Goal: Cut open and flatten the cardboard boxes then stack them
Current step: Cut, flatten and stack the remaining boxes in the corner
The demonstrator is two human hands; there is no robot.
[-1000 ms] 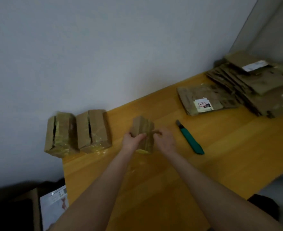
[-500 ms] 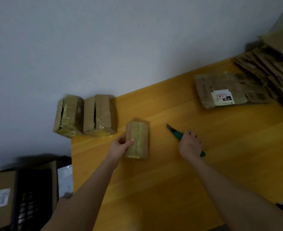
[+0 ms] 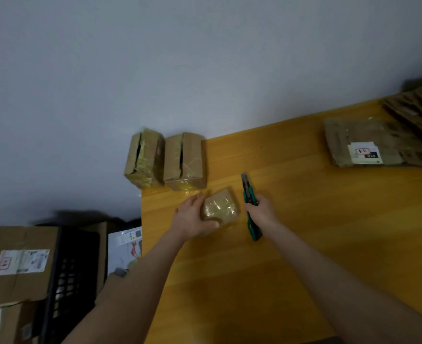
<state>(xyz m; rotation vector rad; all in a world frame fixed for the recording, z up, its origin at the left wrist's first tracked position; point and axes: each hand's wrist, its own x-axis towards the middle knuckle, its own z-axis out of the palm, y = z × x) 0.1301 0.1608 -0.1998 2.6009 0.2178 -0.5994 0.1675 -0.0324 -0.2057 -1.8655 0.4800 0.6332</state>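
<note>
While the small box lies on the wooden table near its left edge, the head view shows the left hand clasping it. The fingers lie along its left side and the thumb crosses the near face, evidently to pin it for a cut. The right hand wraps its fingers round the green utility knife. The blade points away toward the wall, just beside the box but not touching it, a grip suited to slicing the tape seam. Two taped boxes stand side by side at the back-left corner, probably waiting their turn. Flattened cardboard lies stacked at the far right, well apart from the blade.
</note>
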